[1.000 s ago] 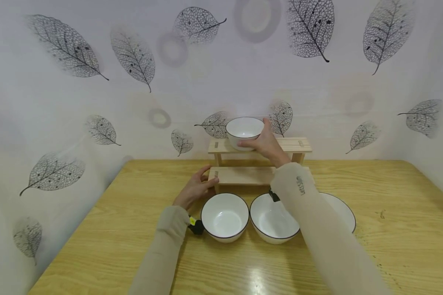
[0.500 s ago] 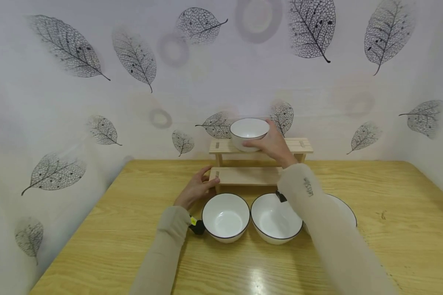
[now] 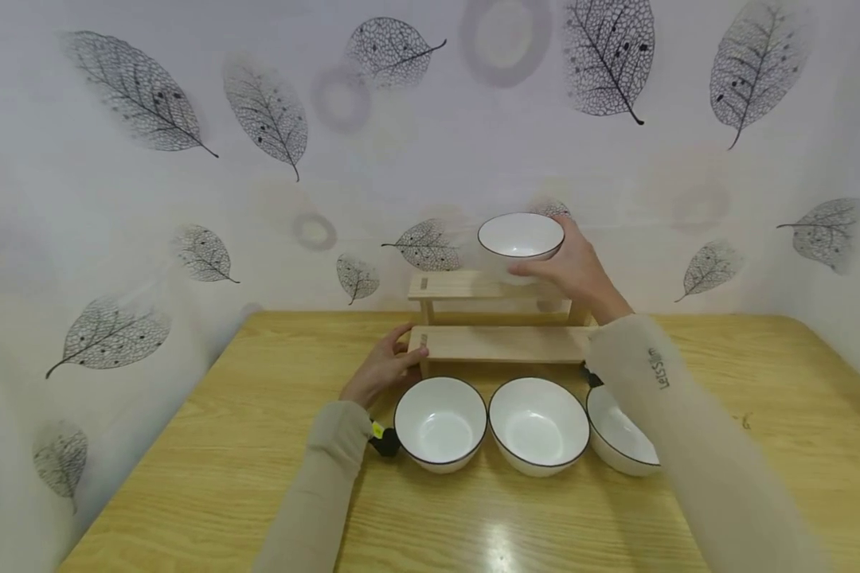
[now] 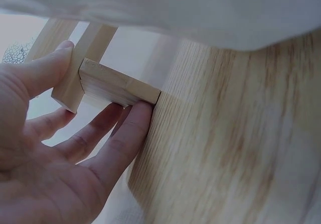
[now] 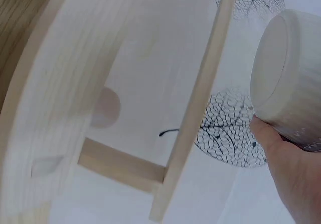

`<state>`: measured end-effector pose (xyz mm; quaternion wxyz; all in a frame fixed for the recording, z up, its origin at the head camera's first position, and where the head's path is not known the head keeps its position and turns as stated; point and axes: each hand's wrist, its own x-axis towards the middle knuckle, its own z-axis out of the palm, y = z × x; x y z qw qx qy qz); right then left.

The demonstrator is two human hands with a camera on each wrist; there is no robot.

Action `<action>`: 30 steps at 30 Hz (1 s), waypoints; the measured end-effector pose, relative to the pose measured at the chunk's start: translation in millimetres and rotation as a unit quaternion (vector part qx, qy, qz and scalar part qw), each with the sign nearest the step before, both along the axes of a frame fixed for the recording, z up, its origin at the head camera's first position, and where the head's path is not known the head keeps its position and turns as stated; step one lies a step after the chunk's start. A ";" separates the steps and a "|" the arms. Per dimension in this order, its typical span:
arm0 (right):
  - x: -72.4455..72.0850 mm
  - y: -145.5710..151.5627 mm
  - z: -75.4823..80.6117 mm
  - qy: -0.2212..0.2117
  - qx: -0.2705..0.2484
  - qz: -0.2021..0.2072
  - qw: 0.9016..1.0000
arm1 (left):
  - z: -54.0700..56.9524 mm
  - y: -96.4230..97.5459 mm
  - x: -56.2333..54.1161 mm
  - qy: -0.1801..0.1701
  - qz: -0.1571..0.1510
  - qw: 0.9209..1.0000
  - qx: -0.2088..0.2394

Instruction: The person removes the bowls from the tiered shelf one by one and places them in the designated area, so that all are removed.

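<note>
A white bowl [image 3: 520, 234] with a dark rim is in my right hand [image 3: 579, 267], raised above the upper board of a two-tier wooden stand [image 3: 502, 343]. The thumb lies on its near side and fingers reach round the right. In the right wrist view, the bowl's underside [image 5: 271, 66] shows, apart from the board. My left hand [image 3: 383, 368] grips the left end of the stand's lower board. From the left wrist, the thumb [image 4: 52, 66] is on the board and the fingertips touch the leg [image 4: 120, 81] beneath.
Three more white bowls stand in a row before the stand: left [image 3: 440, 422], middle [image 3: 539, 422] and right [image 3: 616, 434], the last partly behind my right sleeve. The wooden table [image 3: 208, 446] meets a leaf-patterned cloth [image 3: 416, 159] at the back.
My right hand has carried the bowl to the right along the upper board, then up off it. More of the right-hand bowl on the table now shows. The left hand stays put.
</note>
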<state>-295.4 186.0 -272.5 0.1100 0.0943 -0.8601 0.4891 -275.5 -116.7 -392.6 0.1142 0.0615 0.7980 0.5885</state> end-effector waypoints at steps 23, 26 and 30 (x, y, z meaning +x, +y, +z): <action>33.4 51.5 6.0 -0.017 0.014 -0.015 1.000 | 0.2 -1.3 -2.8 -0.014 -0.001 1.000 0.020; 36.7 56.5 5.0 -0.019 0.021 -0.021 0.999 | -1.1 -1.5 -3.5 -0.012 -0.004 1.000 0.016; 41.2 63.5 3.5 -0.022 0.026 -0.026 0.999 | -1.3 -1.6 -2.7 -0.009 -0.005 1.000 0.004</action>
